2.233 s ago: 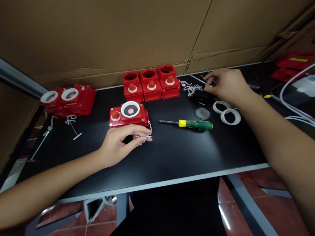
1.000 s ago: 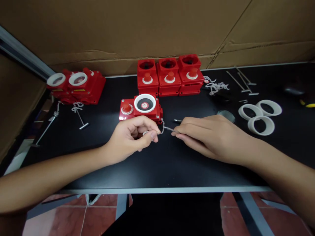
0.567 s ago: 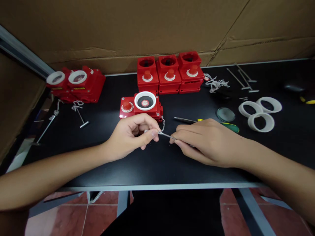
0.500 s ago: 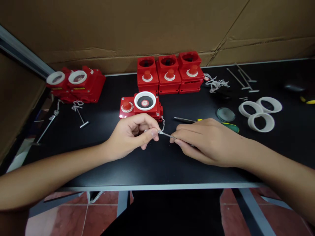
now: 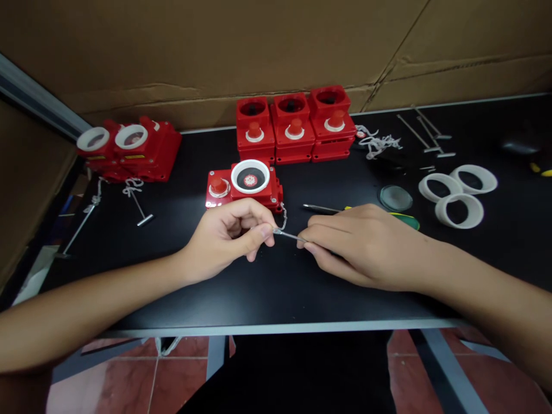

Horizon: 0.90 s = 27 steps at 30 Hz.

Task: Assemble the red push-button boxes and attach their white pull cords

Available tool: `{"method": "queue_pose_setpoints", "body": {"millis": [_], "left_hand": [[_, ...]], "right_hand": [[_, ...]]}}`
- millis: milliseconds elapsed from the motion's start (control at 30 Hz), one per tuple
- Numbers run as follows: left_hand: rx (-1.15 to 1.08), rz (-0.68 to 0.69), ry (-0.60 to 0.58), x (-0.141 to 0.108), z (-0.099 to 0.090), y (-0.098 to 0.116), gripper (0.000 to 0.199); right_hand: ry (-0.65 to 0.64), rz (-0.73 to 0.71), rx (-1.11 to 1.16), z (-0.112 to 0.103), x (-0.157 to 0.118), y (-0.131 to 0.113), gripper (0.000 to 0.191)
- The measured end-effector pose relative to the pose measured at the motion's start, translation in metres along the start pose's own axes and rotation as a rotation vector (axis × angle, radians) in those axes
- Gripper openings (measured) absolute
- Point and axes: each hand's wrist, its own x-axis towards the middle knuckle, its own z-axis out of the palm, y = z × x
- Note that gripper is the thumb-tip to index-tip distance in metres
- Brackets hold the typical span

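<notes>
My left hand (image 5: pixel 226 238) pinches one end of a thin metal rod (image 5: pixel 291 235) between thumb and forefinger. A short chain (image 5: pixel 284 215) hangs from the right side of a red box (image 5: pixel 261 198) down to that end of the rod. My right hand (image 5: pixel 362 247) is closed round the rod's other part, whose far end is hidden under the palm. The red box lies just behind my left hand, with a white ring (image 5: pixel 233 183) and a red button (image 5: pixel 218 185) on top. A screwdriver (image 5: pixel 321 209) with a green and yellow handle lies behind my right hand, partly covered.
Three red boxes (image 5: pixel 295 146) without white rings stand at the back. Two with rings (image 5: pixel 159 152) are at the left, T-shaped rods (image 5: pixel 138 208) chained to them. On the right lie a loose chain (image 5: pixel 379 144), T-rods (image 5: pixel 416 132), a glass disc (image 5: pixel 395 198) and three white rings (image 5: pixel 478 211).
The view has shifted slightly. Both hands keep their hold on the rod, with hardly any movement between them.
</notes>
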Motion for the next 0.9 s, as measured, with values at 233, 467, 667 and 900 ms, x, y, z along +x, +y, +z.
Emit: {"method": "queue_pose_setpoints", "body": {"millis": [233, 467, 667, 900], "left_hand": [[0.067, -0.034, 0.010, -0.0002, 0.0005, 0.0010, 0.050], [0.085, -0.025, 0.012, -0.0005, 0.0004, 0.0011, 0.051], [0.101, -0.017, 0.016, -0.0004, 0.0001, 0.0014, 0.042], [0.073, -0.044, 0.023, -0.0010, -0.0016, 0.0020, 0.033]], "right_hand": [[-0.026, 0.014, -0.009, -0.0004, -0.0003, -0.0005, 0.033], [-0.006, 0.003, -0.045, 0.0007, 0.0003, 0.0008, 0.035], [-0.039, 0.035, -0.032, -0.0008, -0.0004, 0.0008, 0.035], [-0.065, 0.056, -0.019, -0.0022, -0.0014, 0.0007, 0.034]]}}
